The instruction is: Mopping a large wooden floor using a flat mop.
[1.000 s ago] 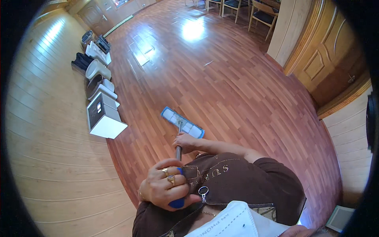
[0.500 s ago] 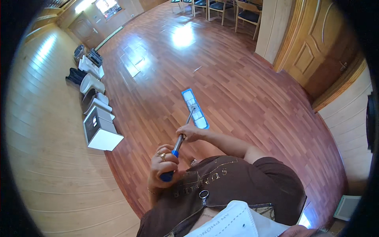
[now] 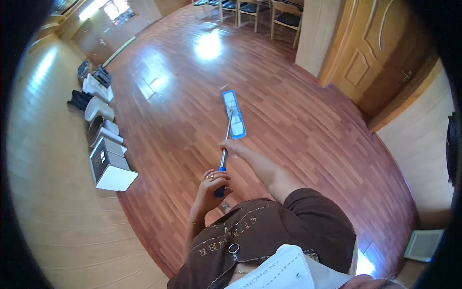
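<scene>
The left hand [image 3: 215, 185] was curled around the near blue end [image 3: 222, 169] of the mop [image 3: 235, 121], and the right hand [image 3: 233, 147] was wrapped around its shiny pole [image 3: 224, 158], farther out. The flat mop head [image 3: 237, 129] lay on the brown floor [image 3: 298, 139], with a white box [image 3: 115, 179] to the left
</scene>
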A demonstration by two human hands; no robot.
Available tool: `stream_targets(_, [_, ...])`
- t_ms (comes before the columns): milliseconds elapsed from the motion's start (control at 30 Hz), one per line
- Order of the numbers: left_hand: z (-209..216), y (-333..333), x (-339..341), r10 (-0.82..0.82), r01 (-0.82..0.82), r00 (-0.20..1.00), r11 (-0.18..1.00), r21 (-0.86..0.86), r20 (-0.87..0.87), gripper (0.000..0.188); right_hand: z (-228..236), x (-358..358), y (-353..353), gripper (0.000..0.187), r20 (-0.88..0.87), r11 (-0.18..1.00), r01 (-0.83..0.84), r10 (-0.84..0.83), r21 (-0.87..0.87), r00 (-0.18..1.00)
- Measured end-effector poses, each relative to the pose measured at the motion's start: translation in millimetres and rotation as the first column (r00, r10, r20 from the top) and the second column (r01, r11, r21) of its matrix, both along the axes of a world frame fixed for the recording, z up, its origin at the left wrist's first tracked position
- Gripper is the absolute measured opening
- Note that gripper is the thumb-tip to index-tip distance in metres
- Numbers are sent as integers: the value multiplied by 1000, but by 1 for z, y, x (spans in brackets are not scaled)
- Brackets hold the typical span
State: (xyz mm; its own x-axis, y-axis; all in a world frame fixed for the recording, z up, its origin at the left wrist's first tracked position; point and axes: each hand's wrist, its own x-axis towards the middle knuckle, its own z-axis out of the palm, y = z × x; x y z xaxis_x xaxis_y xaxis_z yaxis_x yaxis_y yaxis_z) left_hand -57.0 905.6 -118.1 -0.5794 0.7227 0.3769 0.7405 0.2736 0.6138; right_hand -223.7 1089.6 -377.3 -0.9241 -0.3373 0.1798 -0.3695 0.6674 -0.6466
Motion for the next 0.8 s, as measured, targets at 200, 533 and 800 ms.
stream_targets(200, [-3,22,-9,-152,151,985,988,14,81,23,44,44,48,15,86,963,138,-162,231,983])
stream_targets(533, [51,56,-35,-509,513,850,858,5,140,21,93,137,101,14,-57,827,562,-560,27,827])
stream_targets(800, [106,102,-64,-881,871,467,473,131,71,34,136,212,103,21,-259,650,755,-746,-84,614])
